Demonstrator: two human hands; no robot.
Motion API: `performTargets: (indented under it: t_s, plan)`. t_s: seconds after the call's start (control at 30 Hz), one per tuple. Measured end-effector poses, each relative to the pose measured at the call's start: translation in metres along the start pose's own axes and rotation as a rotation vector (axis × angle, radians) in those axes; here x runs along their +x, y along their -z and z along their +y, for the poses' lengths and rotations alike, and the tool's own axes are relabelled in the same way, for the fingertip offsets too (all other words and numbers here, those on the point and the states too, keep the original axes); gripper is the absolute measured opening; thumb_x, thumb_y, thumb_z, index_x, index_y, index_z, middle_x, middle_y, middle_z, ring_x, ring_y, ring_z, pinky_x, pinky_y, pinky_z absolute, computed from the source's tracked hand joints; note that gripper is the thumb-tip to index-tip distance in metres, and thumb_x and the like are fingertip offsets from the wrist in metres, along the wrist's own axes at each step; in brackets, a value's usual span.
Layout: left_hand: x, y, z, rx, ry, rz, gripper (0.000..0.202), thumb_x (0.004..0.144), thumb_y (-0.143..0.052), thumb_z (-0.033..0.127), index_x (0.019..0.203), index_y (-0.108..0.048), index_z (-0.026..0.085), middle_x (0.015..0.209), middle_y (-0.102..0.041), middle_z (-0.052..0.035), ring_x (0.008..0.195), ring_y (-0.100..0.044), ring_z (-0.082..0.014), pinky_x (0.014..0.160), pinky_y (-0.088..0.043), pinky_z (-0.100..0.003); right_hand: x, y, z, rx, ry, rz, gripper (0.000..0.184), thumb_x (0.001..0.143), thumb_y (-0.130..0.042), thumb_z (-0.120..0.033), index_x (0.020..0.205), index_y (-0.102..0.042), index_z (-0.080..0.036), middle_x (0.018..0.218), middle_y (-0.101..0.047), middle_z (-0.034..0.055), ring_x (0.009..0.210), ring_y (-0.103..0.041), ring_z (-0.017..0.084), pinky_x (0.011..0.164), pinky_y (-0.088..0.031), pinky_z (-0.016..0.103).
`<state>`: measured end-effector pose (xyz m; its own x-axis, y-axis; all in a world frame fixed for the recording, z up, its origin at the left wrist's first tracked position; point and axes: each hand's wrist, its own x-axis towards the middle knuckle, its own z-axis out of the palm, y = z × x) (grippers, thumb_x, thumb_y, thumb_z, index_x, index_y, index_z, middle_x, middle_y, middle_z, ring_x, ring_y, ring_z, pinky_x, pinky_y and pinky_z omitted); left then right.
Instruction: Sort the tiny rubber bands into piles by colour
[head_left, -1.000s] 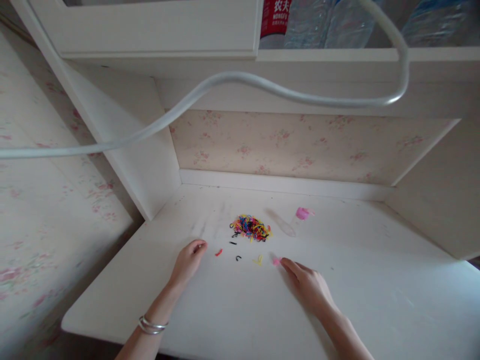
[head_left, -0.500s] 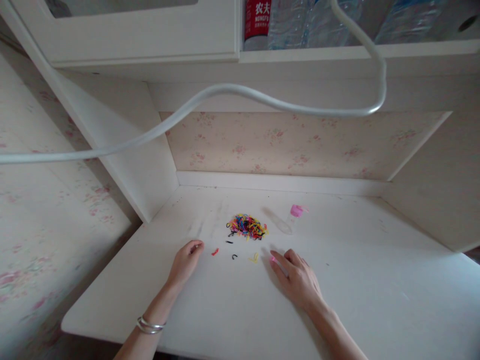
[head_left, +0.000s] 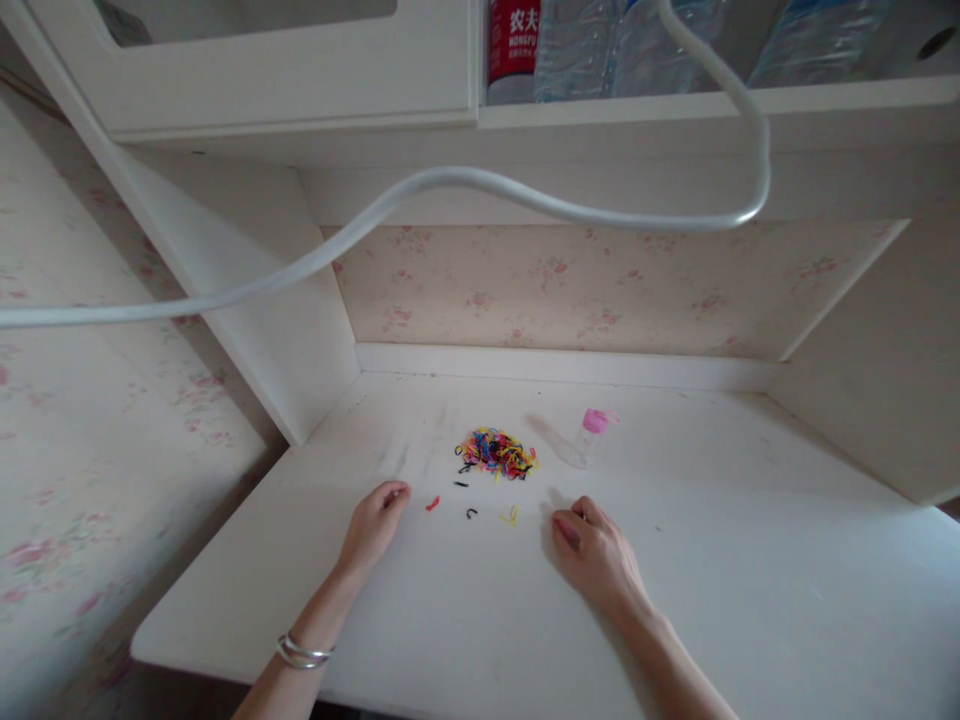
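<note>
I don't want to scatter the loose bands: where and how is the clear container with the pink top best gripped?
Probably by the clear container's body, below its pink top, with the right hand coming from the right: it appears upright, and the pile of coloured bands lies to its left.

In front of you, the heap of small, looped, multicoloured bands looks like rubbery plastic. Under that heap, your broad white desktop is smooth, faintly smudged, nearly matt. Right of the heap, your small clear container with a pink lid looks like smooth plastic. Above the heap, you have a glossy, smooth white curving cable and matt, papery cream floral wallpaper.
</note>
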<state>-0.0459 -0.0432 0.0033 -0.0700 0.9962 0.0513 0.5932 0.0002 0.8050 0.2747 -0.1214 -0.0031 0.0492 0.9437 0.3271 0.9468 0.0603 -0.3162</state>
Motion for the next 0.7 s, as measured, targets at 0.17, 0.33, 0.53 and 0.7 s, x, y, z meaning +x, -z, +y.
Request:
performTargets:
  t_s: [0.17,0.33,0.53,0.7]
  plan:
    - [-0.002,-0.001,0.004,0.015,0.011,-0.002,0.034,0.080,-0.047,0.046,0.087,-0.065,0.019,0.079,-0.068,-0.0020,0.074,-0.061,-0.0185,0.068,-0.042,-0.026,-0.004,-0.002,0.001,0.104,-0.007,0.062,0.034,0.088,-0.039,-0.037,0.092,-0.070,-0.025,0.082,-0.061,0.0036,0.069,-0.057,0.012,0.064,-0.041,0.022]
    - [-0.009,-0.016,0.037,0.172,-0.204,-0.174,0.030,0.085,-0.044,0.042,0.088,-0.066,0.021,0.079,-0.069,-0.0027,0.069,-0.061,-0.0167,0.066,-0.042,-0.025,-0.005,-0.006,0.009,0.212,-0.157,0.110,0.039,0.088,-0.037,-0.046,0.089,-0.069,-0.024,0.081,-0.062,0.0031,0.063,-0.057,0.010,0.059,-0.040,0.020]
    - [0.005,-0.041,0.070,0.598,-0.334,-0.235,0.023,0.087,-0.047,0.027,0.103,-0.064,0.025,0.107,-0.063,-0.0045,0.092,-0.060,-0.0165,0.078,-0.043,-0.026,-0.007,-0.004,0.014,0.219,-0.228,0.164,0.038,0.088,-0.038,-0.046,0.088,-0.069,-0.023,0.077,-0.061,0.0022,0.064,-0.056,0.011,0.060,-0.039,0.021]
    - [0.016,-0.053,0.066,0.661,-0.304,-0.247,0.023,0.089,-0.043,0.025,0.095,-0.065,0.022,0.102,-0.061,-0.0060,0.085,-0.061,-0.0155,0.073,-0.044,-0.025,-0.012,0.003,-0.002,0.052,-0.085,0.117,0.037,0.091,-0.036,-0.041,0.091,-0.069,-0.025,0.081,-0.063,0.0038,0.071,-0.057,0.013,0.070,-0.037,0.025]
